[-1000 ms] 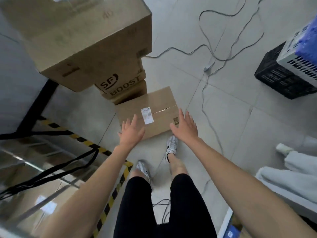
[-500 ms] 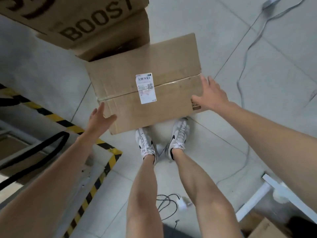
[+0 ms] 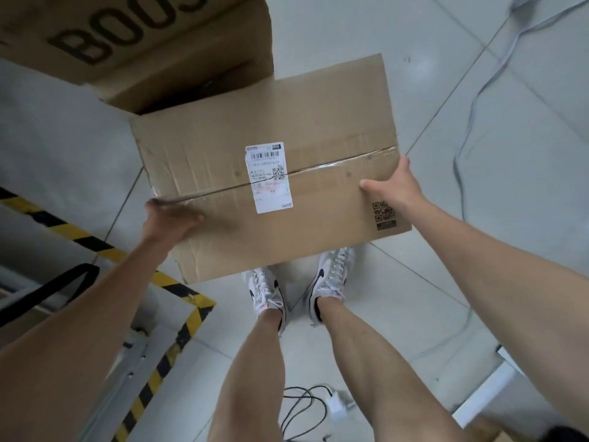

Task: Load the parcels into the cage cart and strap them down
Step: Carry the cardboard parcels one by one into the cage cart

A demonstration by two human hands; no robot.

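Observation:
A brown cardboard parcel (image 3: 318, 122) with a white shipping label (image 3: 269, 177) and a taped seam fills the middle of the view. My left hand (image 3: 169, 218) grips its left edge at the seam, thumb on top and fingers wrapped over the side. My right hand (image 3: 395, 186) grips the right edge the same way. The parcel's near edge hangs over the tips of my shoes (image 3: 328, 275). The cage cart's base (image 3: 178, 330), edged in yellow and black stripes, lies at the lower left with a black strap (image 3: 47, 291) across it.
A stack of cardboard boxes (image 3: 159, 43) printed BOOST stands just behind the parcel at the upper left. Grey cables (image 3: 478, 90) trail over the tiled floor on the right. A black cord and white plug (image 3: 334, 406) lie by my legs, with a white frame (image 3: 484, 397) at the lower right.
Both hands moved from beside the parcel onto its left and right edges and took hold. The parcel now looks larger and closer, over my shoe tips.

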